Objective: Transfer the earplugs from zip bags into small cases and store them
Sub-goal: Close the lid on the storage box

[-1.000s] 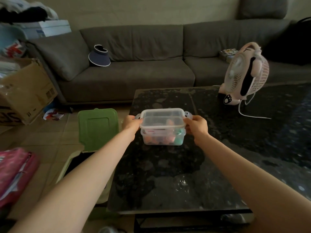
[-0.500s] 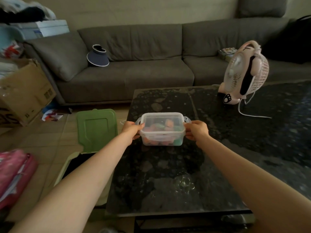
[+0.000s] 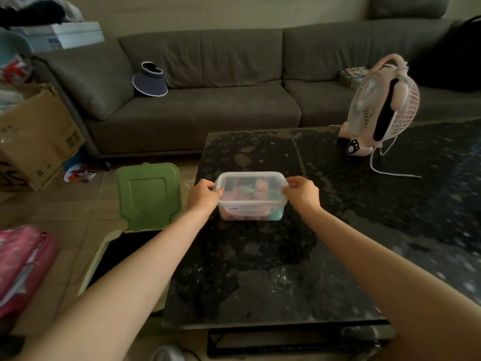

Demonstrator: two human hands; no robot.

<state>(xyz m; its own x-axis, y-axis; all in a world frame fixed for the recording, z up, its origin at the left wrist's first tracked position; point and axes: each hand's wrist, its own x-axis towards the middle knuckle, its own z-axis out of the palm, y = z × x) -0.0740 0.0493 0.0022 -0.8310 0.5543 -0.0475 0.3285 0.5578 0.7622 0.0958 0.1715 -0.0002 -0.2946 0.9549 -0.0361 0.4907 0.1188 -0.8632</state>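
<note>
A clear plastic storage box (image 3: 251, 204) with its lid on sits on the dark stone table (image 3: 260, 277), near the left edge. Pink, orange and green items show blurred through its walls. My left hand (image 3: 203, 195) grips the box's left end, fingers curled over the lid's side clip. My right hand (image 3: 302, 194) grips the right end the same way. No zip bags or loose earplugs can be made out.
A pink desk fan (image 3: 382, 105) with a white cord stands at the table's back right. Left of the table, on the floor, is a bin with its green lid (image 3: 148, 196) open. A cardboard box (image 3: 33, 136), pink bag (image 3: 23, 261) and grey sofa (image 3: 208, 110) surround the area.
The lid went from resting loosely above the box to sitting flush on it. The side clips that stuck outward are now under my fingers at both ends.
</note>
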